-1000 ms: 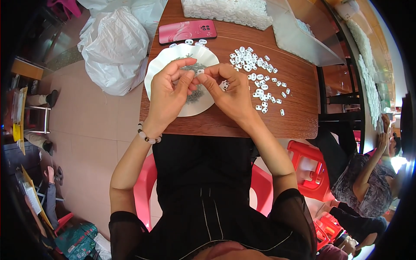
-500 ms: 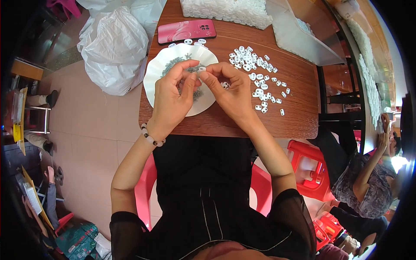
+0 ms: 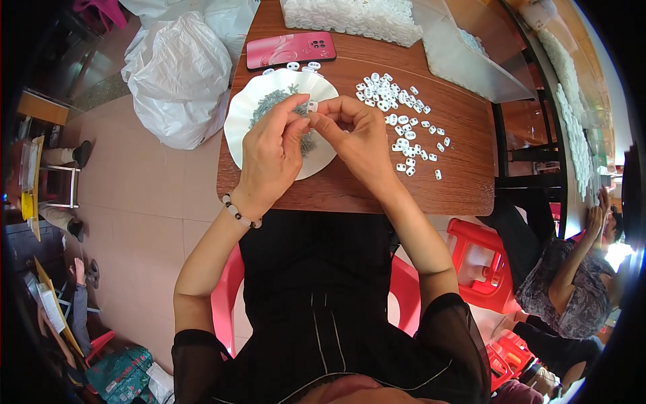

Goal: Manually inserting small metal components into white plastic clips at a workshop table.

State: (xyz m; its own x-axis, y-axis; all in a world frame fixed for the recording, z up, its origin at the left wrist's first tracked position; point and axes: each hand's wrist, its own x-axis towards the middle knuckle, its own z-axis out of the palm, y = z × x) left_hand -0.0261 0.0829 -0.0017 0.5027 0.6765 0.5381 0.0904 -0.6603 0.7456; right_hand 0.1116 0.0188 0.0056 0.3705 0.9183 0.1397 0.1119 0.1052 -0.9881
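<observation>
White small plastic piece [image 3: 311,106] pinched between fingertips of left hand [image 3: 272,151] and right hand [image 3: 356,138], over white scalloped plate [image 3: 242,128] of grey bits. Loose white pieces [image 3: 404,124] scattered right on wooden tabletop [image 3: 464,182]; pink phone [image 3: 291,49] beyond. Hands sit slightly higher over the plate than before.

A small white plastic piece [image 3: 311,106] sits pinched between the fingertips of both hands, held just above a white scalloped plate [image 3: 243,118]. The plate carries a heap of small grey metal parts [image 3: 269,102] and rests near the worktop's left edge.
</observation>
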